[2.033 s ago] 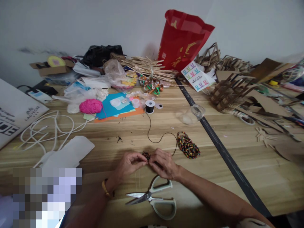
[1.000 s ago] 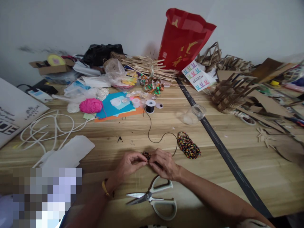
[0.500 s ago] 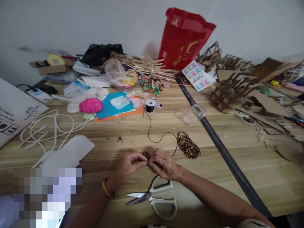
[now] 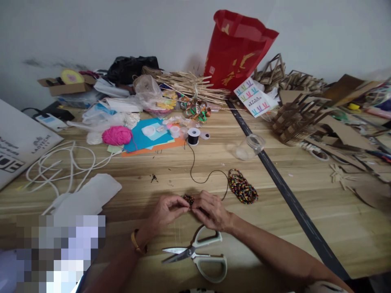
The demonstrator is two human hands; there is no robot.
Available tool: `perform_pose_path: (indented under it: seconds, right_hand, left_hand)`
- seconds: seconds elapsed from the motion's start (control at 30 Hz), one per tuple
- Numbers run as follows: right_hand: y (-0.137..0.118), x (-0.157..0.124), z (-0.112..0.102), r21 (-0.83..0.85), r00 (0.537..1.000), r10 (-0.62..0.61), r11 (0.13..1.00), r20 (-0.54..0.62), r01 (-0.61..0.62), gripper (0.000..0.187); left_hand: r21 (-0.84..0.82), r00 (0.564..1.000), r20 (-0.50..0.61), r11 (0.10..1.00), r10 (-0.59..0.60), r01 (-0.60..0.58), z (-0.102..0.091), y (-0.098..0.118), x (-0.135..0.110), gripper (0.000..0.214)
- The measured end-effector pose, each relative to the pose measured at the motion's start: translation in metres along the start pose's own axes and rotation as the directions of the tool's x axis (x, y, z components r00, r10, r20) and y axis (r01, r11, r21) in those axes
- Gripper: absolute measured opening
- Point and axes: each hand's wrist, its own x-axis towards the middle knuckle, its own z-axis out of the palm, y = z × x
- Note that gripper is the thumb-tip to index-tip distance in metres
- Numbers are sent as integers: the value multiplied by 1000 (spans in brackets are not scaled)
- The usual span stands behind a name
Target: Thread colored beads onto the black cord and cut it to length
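Observation:
My left hand (image 4: 165, 212) and my right hand (image 4: 212, 211) meet fingertip to fingertip low in the middle of the wooden table (image 4: 320, 203). Both pinch a small cluster of dark multicoloured beads (image 4: 188, 199) between them. A thin black cord (image 4: 195, 171) runs from my right hand up to a black thread spool (image 4: 192, 136). A pile of strung coloured beads (image 4: 242, 187) lies just right of my right hand. White-handled scissors (image 4: 198, 254) lie shut on the table right below my hands.
A pink yarn ball (image 4: 117, 135), blue and orange paper sheets (image 4: 146, 140), a white cord (image 4: 58, 162), a clear lidded jar (image 4: 249, 147), a red bag (image 4: 235, 51), straw sticks and wooden lattice pieces (image 4: 293, 118) crowd the back. A dark seam (image 4: 284, 191) crosses the table.

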Motion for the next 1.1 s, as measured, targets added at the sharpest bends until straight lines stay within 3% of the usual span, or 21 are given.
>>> perform_pose_path:
  seconds: [1.1]
  right_hand:
    - [0,0,0,-21,1000,-18,1000,7,18,6]
  left_hand:
    - [41,1000,-4,999,7,-7,0,2,-1,7]
